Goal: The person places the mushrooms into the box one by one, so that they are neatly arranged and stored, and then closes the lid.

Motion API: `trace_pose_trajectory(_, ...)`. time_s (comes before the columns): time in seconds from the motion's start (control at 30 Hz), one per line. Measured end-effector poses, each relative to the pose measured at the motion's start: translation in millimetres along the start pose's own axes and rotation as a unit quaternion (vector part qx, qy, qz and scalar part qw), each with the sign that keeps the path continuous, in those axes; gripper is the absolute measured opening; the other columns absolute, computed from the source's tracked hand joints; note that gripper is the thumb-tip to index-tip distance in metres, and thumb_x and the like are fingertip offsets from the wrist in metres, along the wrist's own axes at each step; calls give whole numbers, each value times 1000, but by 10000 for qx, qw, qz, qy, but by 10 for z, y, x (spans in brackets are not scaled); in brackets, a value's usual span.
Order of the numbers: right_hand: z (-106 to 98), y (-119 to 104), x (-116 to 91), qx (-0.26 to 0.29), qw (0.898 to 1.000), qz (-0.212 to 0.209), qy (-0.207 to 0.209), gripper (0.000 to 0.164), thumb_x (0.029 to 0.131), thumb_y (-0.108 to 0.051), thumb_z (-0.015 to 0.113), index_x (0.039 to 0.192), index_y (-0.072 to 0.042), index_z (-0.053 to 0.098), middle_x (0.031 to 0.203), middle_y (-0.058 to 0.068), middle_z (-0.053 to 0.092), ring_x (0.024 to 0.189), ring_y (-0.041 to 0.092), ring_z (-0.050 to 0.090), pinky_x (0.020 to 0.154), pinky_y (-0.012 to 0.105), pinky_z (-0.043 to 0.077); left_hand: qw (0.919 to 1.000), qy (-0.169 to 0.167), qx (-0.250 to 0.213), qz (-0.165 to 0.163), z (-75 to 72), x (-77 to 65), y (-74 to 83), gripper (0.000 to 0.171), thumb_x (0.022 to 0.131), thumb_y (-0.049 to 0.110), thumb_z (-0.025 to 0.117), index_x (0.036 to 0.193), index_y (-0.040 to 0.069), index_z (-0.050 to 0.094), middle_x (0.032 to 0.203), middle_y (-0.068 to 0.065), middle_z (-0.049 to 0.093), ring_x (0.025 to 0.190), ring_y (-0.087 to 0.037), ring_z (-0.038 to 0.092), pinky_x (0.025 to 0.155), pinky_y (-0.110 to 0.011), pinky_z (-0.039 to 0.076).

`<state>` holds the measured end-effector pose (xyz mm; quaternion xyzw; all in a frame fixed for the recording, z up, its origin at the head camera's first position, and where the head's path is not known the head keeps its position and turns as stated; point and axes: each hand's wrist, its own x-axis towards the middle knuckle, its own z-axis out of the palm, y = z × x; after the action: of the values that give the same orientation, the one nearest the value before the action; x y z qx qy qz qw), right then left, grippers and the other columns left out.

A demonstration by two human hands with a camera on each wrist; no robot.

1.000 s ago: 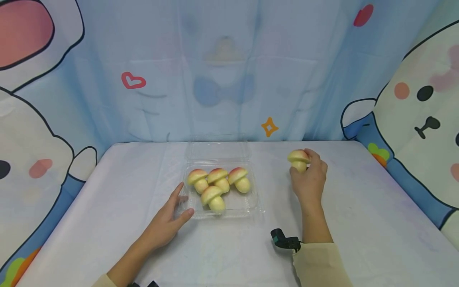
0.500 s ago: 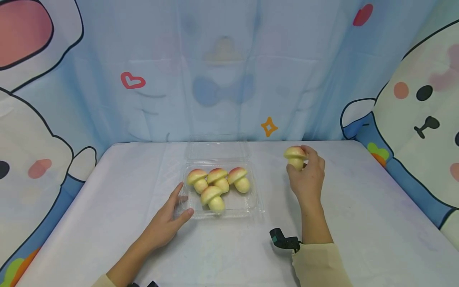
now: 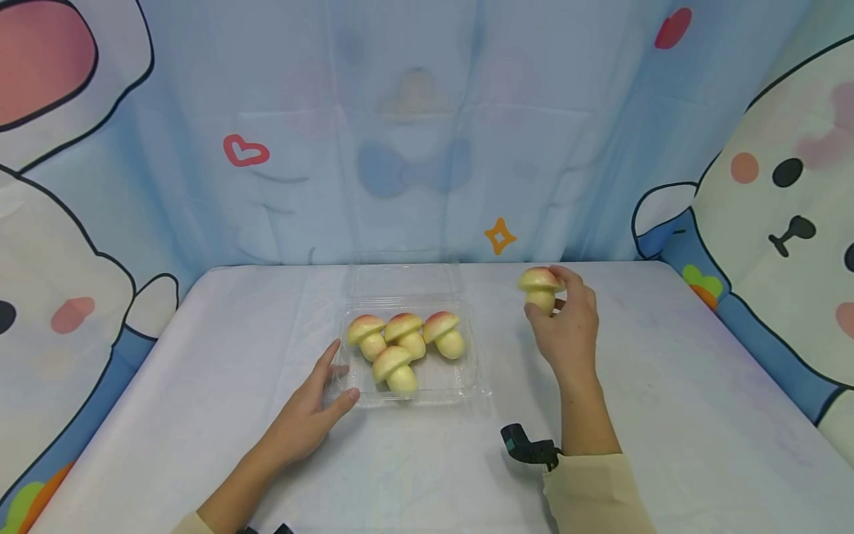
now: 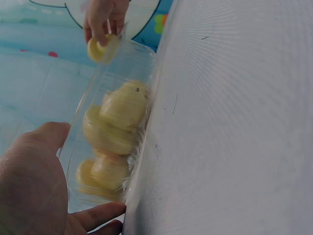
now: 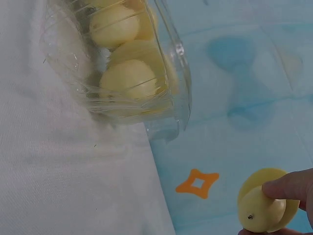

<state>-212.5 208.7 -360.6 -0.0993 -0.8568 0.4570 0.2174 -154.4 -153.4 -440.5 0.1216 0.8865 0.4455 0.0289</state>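
My right hand [image 3: 570,326] pinches a yellow mushroom-shaped piece with a reddish cap [image 3: 540,285], held upright above the table's far side. In the right wrist view the thumb [image 5: 288,186] presses on its stem [image 5: 257,210]. A clear plastic clamshell box [image 3: 447,382] stands to the left with its lid [image 3: 403,280] folded back. Several like mushrooms lie tilted in it, three in a row behind and one mushroom [image 3: 396,371] in front. My left hand [image 3: 303,419] rests at the box's left side, thumb at the near corner and fingers spread along the wall.
A white cloth [image 3: 667,386] covers the table. Behind it hangs a blue curtain [image 3: 300,208] with cartoon prints. A black wrist camera [image 3: 530,445] sticks out beside the right sleeve [image 3: 594,489].
My right hand has moved a little left and farther back with the mushroom, bringing it nearer the box. The left hand and the box have stayed put.
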Motion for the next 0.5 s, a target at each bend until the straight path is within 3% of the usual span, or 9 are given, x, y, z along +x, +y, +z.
trace_pose_trajectory(0.23, -8, -28, -14, 35, 9992, -192, -356, 67, 94, -6, 69, 156, -10, 43, 148, 25, 45, 124, 46, 61, 95, 55, 58, 10000, 0, 2, 10, -2, -2, 10, 83, 104, 42, 60, 168, 25, 10, 154, -12, 54, 151, -42, 37, 120, -70, 24)
trace_pose_trajectory(0.5, 20, -15, -11, 72, 9972, -609, -431, 64, 94, -5, 71, 153, -8, 45, 147, 25, 47, 121, 46, 62, 97, 55, 56, 10000, -4, -14, -7, -4, -3, 14, 83, 104, 43, 60, 168, 26, 10, 154, -13, 54, 152, -42, 36, 120, -70, 24)
